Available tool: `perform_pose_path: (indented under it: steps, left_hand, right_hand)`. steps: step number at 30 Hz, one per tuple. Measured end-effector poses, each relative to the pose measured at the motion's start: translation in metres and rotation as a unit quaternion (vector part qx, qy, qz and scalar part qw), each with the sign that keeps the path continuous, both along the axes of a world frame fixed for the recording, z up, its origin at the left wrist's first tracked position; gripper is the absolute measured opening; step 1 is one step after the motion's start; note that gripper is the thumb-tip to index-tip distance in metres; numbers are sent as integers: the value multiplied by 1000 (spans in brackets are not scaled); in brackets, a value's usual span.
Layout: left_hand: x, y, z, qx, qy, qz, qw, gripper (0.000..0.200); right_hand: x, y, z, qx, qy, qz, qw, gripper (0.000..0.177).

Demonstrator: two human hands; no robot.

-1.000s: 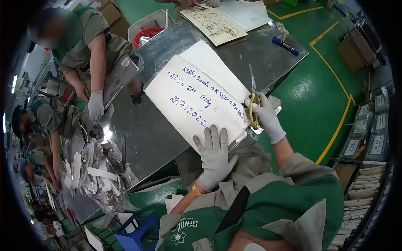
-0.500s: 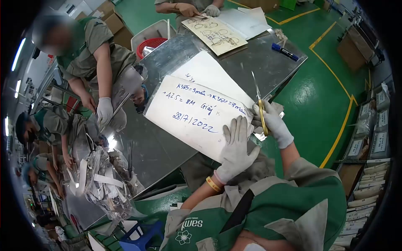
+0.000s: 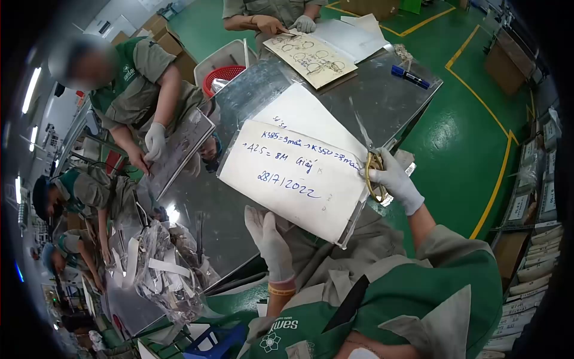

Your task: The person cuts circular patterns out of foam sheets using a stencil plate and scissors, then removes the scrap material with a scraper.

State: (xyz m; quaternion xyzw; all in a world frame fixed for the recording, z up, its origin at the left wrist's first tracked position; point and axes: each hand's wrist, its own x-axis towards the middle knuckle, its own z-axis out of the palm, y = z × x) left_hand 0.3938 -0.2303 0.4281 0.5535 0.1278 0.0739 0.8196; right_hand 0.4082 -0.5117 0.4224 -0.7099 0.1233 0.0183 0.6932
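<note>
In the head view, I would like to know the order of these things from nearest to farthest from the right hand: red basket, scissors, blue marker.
1. Scissors: held in the right hand.
2. Blue marker: ahead, near the table's far right corner.
3. Red basket: far to the left, beyond the table edge.

Right hand holds yellow-handled scissors; left hand is at the lower edge of handwritten sheet.

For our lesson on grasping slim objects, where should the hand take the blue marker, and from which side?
Probably the middle of the blue marker, pinched across its barrel from above: it is long and slim, lies flat on the metal table, and nothing covers it.
</note>
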Motion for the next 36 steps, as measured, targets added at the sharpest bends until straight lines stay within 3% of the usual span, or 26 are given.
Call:
perform_pose_path:
  steps: [1,4,7,8,11,12,15,18,21,22,28,31,33,36]
  left_hand:
    - [3,7,-5,-34,17,40,998,56]
    - [7,27,-12,-166,21,-32,985,60]
    - [14,55,-26,-254,50,-69,964,52]
    - [13,59,-26,-257,43,-88,961,42]
    - [21,73,-26,-316,61,-153,934,40]
    - [24,76,-20,-340,115,-137,923,43]
    - [39,93,-47,-252,46,-313,914,47]
    - [41,54,-14,-93,142,-281,945,46]
    - [47,36,-28,-86,129,-288,945,46]
    - [44,25,-20,-161,136,-291,933,47]
    - [40,11,-34,-206,83,-215,951,47]
    - [38,9,-40,-219,71,-193,954,45]
    - [36,5,-41,-221,53,-190,955,44]
    - [32,-11,-39,-199,3,-127,972,42]
  right_hand:
    - [1,0,-3,-6,-2,2,1000,49]
    - [5,-1,-7,-69,-4,5,998,41]
    - [7,-3,-18,8,-14,15,1000,40]
    - [9,-5,-21,-16,-9,18,1000,42]
    - [12,-8,-22,-10,-27,35,999,42]
    - [11,-5,-17,-39,-19,30,999,42]
    - [12,-4,-10,-66,-1,39,997,43]
    - [13,-4,-8,-51,-5,42,998,43]
    - [13,-8,-13,-27,-2,47,999,45]
    - [14,-8,-11,-14,11,49,999,46]
    - [15,-17,-20,-19,5,46,999,44]
    - [13,-14,-19,152,7,10,988,41]
    - [7,-8,-14,163,-4,-23,986,40]
    - [-5,10,14,62,-70,-49,994,37]
